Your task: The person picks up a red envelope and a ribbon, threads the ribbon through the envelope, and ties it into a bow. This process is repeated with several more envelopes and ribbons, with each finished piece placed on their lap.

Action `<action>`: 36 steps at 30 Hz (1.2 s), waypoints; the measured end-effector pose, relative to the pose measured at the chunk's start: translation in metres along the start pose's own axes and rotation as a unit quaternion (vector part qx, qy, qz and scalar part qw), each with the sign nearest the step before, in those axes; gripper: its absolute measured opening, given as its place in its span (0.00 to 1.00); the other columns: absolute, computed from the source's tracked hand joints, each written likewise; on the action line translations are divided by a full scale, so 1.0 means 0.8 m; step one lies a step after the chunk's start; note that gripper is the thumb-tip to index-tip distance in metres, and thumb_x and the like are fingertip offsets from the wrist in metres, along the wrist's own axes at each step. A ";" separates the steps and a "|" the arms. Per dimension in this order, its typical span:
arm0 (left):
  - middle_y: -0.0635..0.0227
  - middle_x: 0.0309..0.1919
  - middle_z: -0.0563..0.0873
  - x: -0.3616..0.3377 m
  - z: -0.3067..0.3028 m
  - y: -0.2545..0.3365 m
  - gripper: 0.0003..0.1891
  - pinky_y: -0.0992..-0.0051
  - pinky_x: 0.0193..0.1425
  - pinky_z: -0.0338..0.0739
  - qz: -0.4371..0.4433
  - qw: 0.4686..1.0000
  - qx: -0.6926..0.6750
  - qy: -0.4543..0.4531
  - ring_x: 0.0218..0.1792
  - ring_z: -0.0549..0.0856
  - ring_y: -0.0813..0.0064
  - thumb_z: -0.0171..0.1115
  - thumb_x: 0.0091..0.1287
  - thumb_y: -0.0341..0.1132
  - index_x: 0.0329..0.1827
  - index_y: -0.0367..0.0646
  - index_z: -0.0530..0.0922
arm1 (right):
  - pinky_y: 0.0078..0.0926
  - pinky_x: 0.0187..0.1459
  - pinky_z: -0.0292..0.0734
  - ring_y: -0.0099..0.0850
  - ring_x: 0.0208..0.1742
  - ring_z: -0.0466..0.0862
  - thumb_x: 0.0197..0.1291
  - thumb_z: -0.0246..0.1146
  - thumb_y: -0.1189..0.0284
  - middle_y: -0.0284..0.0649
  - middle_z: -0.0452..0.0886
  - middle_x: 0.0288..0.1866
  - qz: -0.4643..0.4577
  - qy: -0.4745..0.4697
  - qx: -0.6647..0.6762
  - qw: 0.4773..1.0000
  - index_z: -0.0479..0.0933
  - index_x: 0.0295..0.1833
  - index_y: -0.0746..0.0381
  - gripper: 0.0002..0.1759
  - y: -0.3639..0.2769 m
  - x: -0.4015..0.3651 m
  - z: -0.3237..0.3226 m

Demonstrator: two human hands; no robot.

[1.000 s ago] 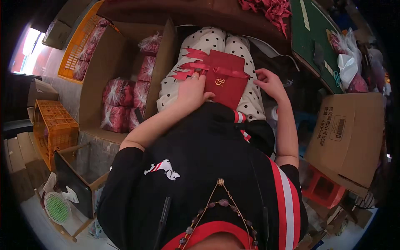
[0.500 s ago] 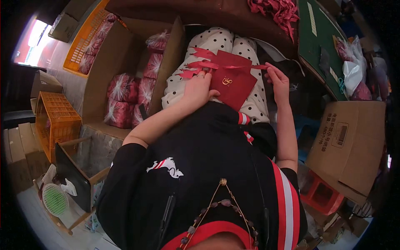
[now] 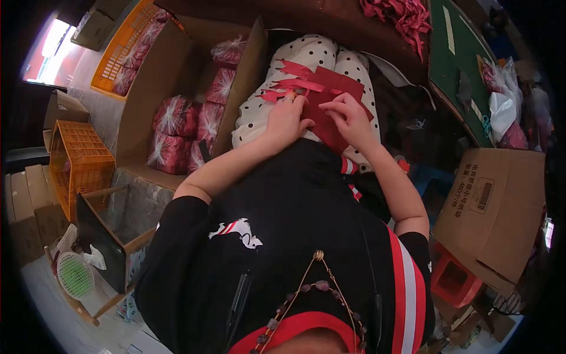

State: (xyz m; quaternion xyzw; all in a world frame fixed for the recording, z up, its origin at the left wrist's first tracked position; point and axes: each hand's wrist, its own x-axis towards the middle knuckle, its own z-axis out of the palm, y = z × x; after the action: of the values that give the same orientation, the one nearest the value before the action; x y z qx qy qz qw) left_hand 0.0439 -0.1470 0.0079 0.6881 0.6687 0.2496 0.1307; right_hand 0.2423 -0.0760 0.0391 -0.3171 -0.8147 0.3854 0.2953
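A dark red flat bag (image 3: 321, 125) lies tilted on the polka-dot lap (image 3: 257, 112), its gold mark now covered by my right hand. Pink-red ribbons (image 3: 302, 84) cross its upper left part, with pointed tails sticking out to the left. My left hand (image 3: 285, 123) is closed on the bag's left edge where the ribbons meet, thumb pointing inward and a ring on one finger. Over the middle of the bag, my right hand (image 3: 354, 123) has thumb and forefinger pinched together close to the ribbon; what lies between these fingertips is hidden.
Left of the lap, an open cardboard box (image 3: 150, 97) holds several plastic-wrapped red bundles (image 3: 171, 118). Orange crates (image 3: 82, 153) stand farther left. A heap of red ribbons (image 3: 401, 17) lies ahead, beside a green board (image 3: 451, 59). To the right is a closed carton (image 3: 492, 206).
My right hand has moved left from beyond the bag's right side to over its middle. The ribbon stretched across the bag is no longer taut. My left hand stays in place.
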 end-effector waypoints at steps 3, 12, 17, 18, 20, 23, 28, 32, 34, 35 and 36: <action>0.60 0.41 0.82 0.005 -0.007 -0.001 0.25 0.58 0.46 0.79 -0.031 0.995 -0.075 -0.051 0.43 0.85 0.57 0.79 0.53 0.44 0.49 0.44 0.78 | 0.37 0.43 0.80 0.42 0.40 0.85 0.60 0.68 0.71 0.43 0.83 0.39 0.039 0.009 -0.064 0.997 0.83 0.46 0.59 0.09 -0.003 0.002 0.012; 0.64 0.34 0.84 0.009 -0.015 -0.005 0.20 0.61 0.43 0.79 -0.062 0.985 -0.145 -0.066 0.40 0.86 0.60 0.78 0.51 0.42 0.42 0.43 0.83 | 0.35 0.37 0.81 0.40 0.35 0.86 0.55 0.70 0.73 0.41 0.84 0.35 -0.037 0.007 -0.167 0.985 0.81 0.38 0.63 0.07 0.007 0.001 0.029; 0.62 0.37 0.86 0.008 -0.018 -0.002 0.22 0.64 0.46 0.81 -0.053 0.986 -0.136 -0.076 0.40 0.87 0.62 0.77 0.53 0.40 0.50 0.42 0.85 | 0.36 0.37 0.81 0.41 0.36 0.86 0.54 0.69 0.74 0.42 0.83 0.34 -0.036 0.002 -0.180 0.983 0.79 0.36 0.63 0.06 0.003 0.001 0.032; 0.62 0.37 0.86 0.007 -0.019 0.000 0.21 0.64 0.46 0.81 -0.051 0.986 -0.142 -0.070 0.40 0.87 0.61 0.76 0.54 0.39 0.50 0.42 0.85 | 0.36 0.37 0.81 0.41 0.36 0.86 0.54 0.69 0.74 0.42 0.82 0.34 -0.040 -0.001 -0.182 0.983 0.79 0.36 0.63 0.06 0.003 0.001 0.032; 0.61 0.37 0.87 0.007 -0.020 0.001 0.20 0.63 0.46 0.81 -0.050 0.987 -0.132 -0.074 0.41 0.87 0.60 0.75 0.55 0.38 0.50 0.42 0.85 | 0.36 0.37 0.81 0.41 0.36 0.86 0.54 0.69 0.74 0.42 0.82 0.34 -0.044 -0.009 -0.180 0.983 0.79 0.36 0.63 0.07 0.003 0.002 0.032; 0.60 0.36 0.86 0.005 -0.016 0.002 0.17 0.61 0.46 0.81 -0.047 0.989 -0.123 -0.069 0.41 0.86 0.58 0.72 0.55 0.37 0.47 0.42 0.84 | 0.36 0.37 0.81 0.41 0.36 0.86 0.54 0.69 0.74 0.43 0.82 0.34 -0.053 -0.017 -0.176 0.983 0.78 0.37 0.63 0.07 0.002 0.001 0.033; 0.59 0.35 0.85 0.002 -0.015 0.005 0.13 0.59 0.46 0.80 -0.026 0.992 -0.118 -0.040 0.41 0.86 0.56 0.70 0.55 0.36 0.42 0.40 0.84 | 0.36 0.37 0.81 0.42 0.36 0.86 0.55 0.69 0.74 0.43 0.82 0.33 -0.060 -0.020 -0.174 0.983 0.78 0.36 0.63 0.07 0.000 0.001 0.034; 0.59 0.34 0.85 -0.001 -0.015 0.009 0.13 0.59 0.48 0.80 -0.019 0.992 -0.117 -0.048 0.42 0.86 0.56 0.69 0.55 0.35 0.42 0.40 0.84 | 0.37 0.37 0.81 0.42 0.35 0.85 0.55 0.69 0.74 0.44 0.81 0.32 -0.080 -0.035 -0.180 0.980 0.78 0.37 0.63 0.07 0.001 0.003 0.035; 0.59 0.34 0.85 0.001 -0.018 0.010 0.12 0.60 0.49 0.80 -0.018 0.991 -0.120 -0.057 0.42 0.86 0.56 0.68 0.56 0.34 0.42 0.39 0.84 | 0.37 0.36 0.80 0.43 0.34 0.85 0.54 0.69 0.74 0.44 0.81 0.32 -0.096 -0.035 -0.174 0.979 0.79 0.37 0.63 0.07 0.003 0.002 0.037; 0.58 0.34 0.86 0.004 -0.021 0.006 0.13 0.61 0.50 0.81 -0.024 0.985 -0.156 -0.074 0.42 0.86 0.56 0.67 0.56 0.34 0.44 0.39 0.85 | 0.37 0.38 0.79 0.42 0.36 0.84 0.53 0.70 0.73 0.43 0.80 0.33 -0.048 -0.024 -0.146 0.988 0.79 0.36 0.62 0.08 0.003 0.000 0.038; 0.58 0.34 0.86 0.008 -0.024 0.001 0.15 0.63 0.52 0.81 -0.031 0.976 -0.193 -0.092 0.43 0.86 0.57 0.66 0.56 0.33 0.45 0.39 0.86 | 0.37 0.39 0.78 0.41 0.37 0.84 0.52 0.71 0.73 0.41 0.80 0.34 -0.001 -0.014 -0.117 0.993 0.80 0.35 0.61 0.08 -0.001 -0.001 0.037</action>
State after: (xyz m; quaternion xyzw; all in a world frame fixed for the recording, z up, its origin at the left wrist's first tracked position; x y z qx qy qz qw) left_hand 0.0349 -0.1437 0.0254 0.6486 0.6143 0.3056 0.3294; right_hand 0.2208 -0.0904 0.0240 -0.3435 -0.8586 0.2913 0.2448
